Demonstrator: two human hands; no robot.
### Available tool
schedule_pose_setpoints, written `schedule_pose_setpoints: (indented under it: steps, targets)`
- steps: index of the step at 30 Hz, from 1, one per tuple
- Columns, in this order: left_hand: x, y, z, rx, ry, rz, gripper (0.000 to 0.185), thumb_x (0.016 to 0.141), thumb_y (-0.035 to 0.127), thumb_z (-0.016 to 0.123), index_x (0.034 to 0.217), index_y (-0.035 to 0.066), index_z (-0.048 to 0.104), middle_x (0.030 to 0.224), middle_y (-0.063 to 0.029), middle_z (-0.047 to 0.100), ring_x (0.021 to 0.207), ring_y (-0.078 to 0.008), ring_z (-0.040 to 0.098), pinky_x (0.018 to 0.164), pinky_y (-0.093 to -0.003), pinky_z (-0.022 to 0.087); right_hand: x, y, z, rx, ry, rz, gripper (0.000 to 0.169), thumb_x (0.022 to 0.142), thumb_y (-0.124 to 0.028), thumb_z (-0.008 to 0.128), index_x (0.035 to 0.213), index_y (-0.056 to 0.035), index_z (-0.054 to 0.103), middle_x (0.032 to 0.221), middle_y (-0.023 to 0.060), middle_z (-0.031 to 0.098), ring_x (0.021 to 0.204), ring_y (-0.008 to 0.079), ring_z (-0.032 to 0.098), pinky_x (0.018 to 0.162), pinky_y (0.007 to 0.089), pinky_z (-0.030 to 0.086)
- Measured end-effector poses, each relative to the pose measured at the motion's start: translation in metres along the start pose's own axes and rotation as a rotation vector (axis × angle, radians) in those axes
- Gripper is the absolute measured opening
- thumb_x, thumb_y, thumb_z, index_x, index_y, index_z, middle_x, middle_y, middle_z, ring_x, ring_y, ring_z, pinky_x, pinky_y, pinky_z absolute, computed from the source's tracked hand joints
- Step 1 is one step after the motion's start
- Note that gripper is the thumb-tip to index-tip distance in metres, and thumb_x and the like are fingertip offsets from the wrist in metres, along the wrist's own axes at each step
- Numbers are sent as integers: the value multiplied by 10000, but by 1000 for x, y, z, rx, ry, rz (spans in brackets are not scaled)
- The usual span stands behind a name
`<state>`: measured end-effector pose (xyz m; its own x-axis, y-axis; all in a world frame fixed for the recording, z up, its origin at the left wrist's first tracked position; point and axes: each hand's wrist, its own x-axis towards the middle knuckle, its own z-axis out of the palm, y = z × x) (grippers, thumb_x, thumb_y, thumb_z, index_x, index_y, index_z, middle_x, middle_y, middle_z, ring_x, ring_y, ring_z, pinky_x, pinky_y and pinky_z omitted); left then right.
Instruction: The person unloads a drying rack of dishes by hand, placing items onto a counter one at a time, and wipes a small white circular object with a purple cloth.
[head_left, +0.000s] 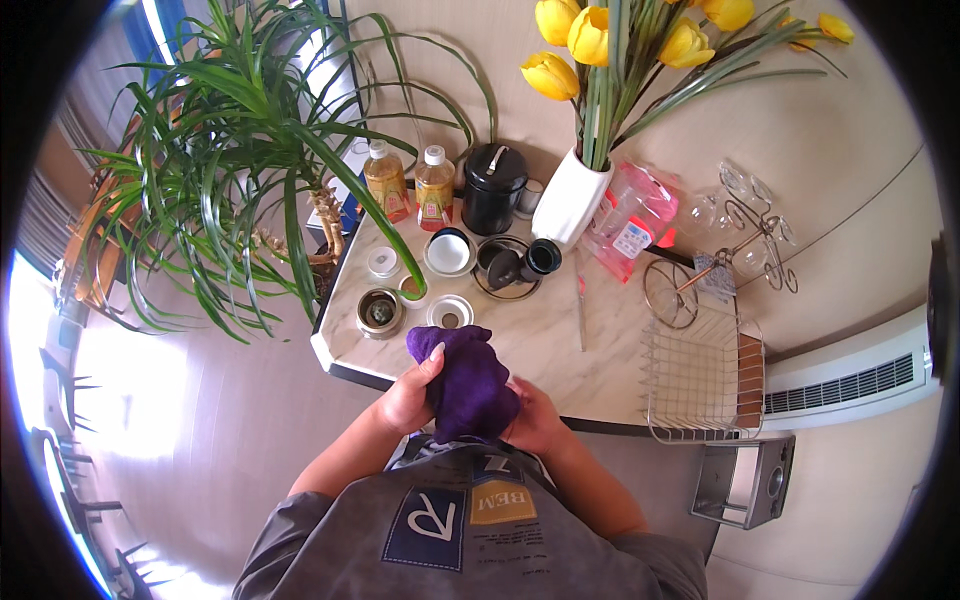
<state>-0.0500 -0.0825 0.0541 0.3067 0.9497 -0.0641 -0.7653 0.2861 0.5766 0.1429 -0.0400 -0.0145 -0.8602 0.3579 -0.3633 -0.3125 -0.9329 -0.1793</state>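
A bunched purple cloth is held between my two hands, just off the near edge of the marble-patterned table. My left hand grips its left side with the thumb on top. On the lower right side, my right hand holds the cloth; its fingers are partly hidden behind the fabric. Whether something is wrapped inside cannot be seen. Just beyond the cloth stand a small white dish and a round pot with something dark inside.
Behind are a white lid, a white-lined cup, dark cups on a round tray, two bottles, a black canister and a white vase. A wire basket and glass rack stand right. Plant leaves overhang the left.
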Motion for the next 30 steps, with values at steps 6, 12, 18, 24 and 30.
schedule_pose_setpoints:
  steps: [6, 12, 18, 24, 30]
  targets:
    - [-6, 1, 11, 273, -61, -155, 574, 840, 129, 609, 1334, 14, 339, 1244, -100, 491, 1150, -218, 466, 992, -356, 350, 9, 2, 31, -1167, -123, -452, 389, 894, -226, 488, 1229, -34, 447, 1164, 91, 526, 1077, 260, 515, 908, 372, 427]
    - [-6, 11, 12, 634, -77, -212, 445, 860, 121, 598, 1260, -2, 447, 1186, -67, 533, 1104, -166, 474, 980, -301, 348, -5, -15, 78, -1641, -234, -516, 511, 840, -186, 595, 1287, -34, 401, 1244, 80, 475, 1146, 189, 456, 975, 321, 369]
    - [-8, 8, 10, 615, 99, -50, 417, 892, 191, 567, 1246, 0, 457, 1154, -56, 545, 1060, -139, 487, 943, -286, 381, -17, -17, 90, -562, -486, -315, 676, 907, -478, 395, 1345, 22, 278, 1349, 142, 379, 1219, 233, 402, 1031, 360, 319]
    - [-10, 6, 17, 487, 294, -336, 432, 897, 288, 555, 1229, 24, 480, 1141, -68, 560, 1050, -161, 523, 913, -339, 413, -31, -30, 44, -353, -29, -370, 631, 920, -455, 310, 1342, 14, 299, 1377, 198, 349, 1251, 330, 375, 1064, 452, 272]
    - [-12, -22, -5, 100, 261, -52, 366, 922, 303, 507, 1150, 17, 524, 1096, -65, 592, 979, -168, 574, 872, -339, 445, -33, -22, 64, -244, -244, -347, 685, 888, -492, 372, 1346, 14, 306, 1383, 197, 341, 1267, 344, 349, 1070, 480, 240]
